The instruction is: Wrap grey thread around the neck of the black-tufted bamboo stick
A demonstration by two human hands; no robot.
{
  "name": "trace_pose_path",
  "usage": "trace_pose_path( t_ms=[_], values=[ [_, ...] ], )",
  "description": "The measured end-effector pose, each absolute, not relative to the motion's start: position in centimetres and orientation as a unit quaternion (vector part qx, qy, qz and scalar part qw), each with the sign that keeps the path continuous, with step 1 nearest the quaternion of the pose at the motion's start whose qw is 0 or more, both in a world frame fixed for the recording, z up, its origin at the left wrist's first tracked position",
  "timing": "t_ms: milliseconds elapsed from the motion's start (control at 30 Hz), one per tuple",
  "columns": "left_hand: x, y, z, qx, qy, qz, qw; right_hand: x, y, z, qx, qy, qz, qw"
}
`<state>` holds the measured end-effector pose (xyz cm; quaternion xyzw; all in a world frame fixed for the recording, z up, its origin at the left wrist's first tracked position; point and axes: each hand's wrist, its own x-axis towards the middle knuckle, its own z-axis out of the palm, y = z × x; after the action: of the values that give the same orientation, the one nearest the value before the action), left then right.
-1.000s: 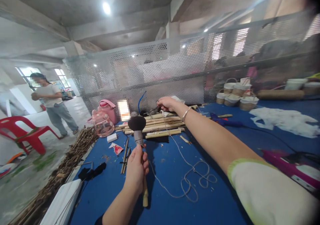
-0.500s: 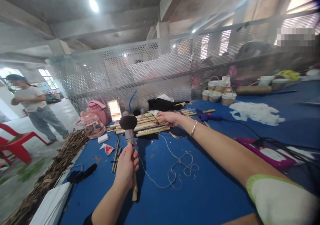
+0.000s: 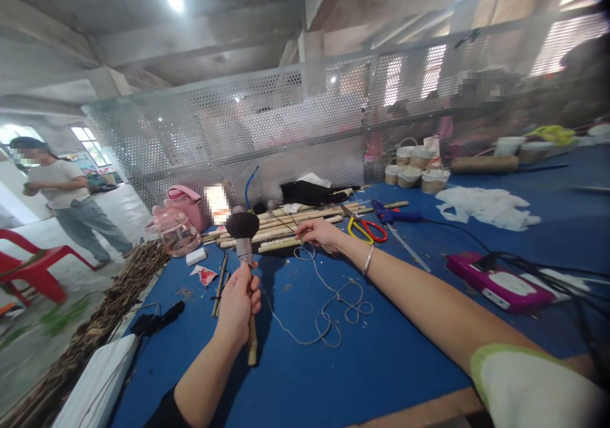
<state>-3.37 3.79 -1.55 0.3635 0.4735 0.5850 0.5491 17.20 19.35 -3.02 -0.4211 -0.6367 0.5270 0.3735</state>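
My left hand (image 3: 237,308) is closed round a bamboo-handled brush (image 3: 244,240) with a dark round head and a metal collar, held upright over the blue table (image 3: 305,377). My right hand (image 3: 320,232) reaches forward with its fingers pinched on the end of a white string (image 3: 328,301), which trails back in loose loops across the table. The hand hovers just in front of a row of bamboo sticks (image 3: 290,225). A bracelet sits on my right wrist.
Red-and-yellow scissors (image 3: 366,228) and a blue glue gun (image 3: 393,214) lie right of the sticks. A pink device (image 3: 500,285) with black cables is at right. A pink jug (image 3: 176,234), small baskets (image 3: 419,174), white cloth (image 3: 481,207), a mesh screen, a standing person (image 3: 61,199), a red chair (image 3: 28,269).
My right hand has drawn back from the far sticks toward me, pulling the string end with it. The scissors have come into view. My left hand keeps the brush upright.
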Motion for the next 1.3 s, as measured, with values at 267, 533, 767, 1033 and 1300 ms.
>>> trace_pose_path(
  t_ms=[267,533,767,1033,1300],
  values=[
    [-3.3,3.7,-1.5,0.364,0.472,0.585,0.549,18.3,18.2,-0.1,-0.521,-0.674,0.355,0.385],
    [-3.4,3.6,-1.4,0.389,0.471,0.573,0.547,18.4,8.4,5.6,-0.301,-0.881,0.331,0.153],
    [-3.3,3.4,-1.4,0.421,0.472,0.563,0.533,15.5,-1.2,2.7,-0.064,-0.934,0.352,-0.003],
    [-2.5,2.8,-1.1,0.456,0.487,0.522,0.531,14.8,2.3,-0.4,-0.277,-0.795,0.475,0.256],
    [1.0,1.8,0.3,0.690,0.484,0.460,0.278,14.3,5.5,-2.0,-0.266,-0.557,0.661,0.428]
  ],
)
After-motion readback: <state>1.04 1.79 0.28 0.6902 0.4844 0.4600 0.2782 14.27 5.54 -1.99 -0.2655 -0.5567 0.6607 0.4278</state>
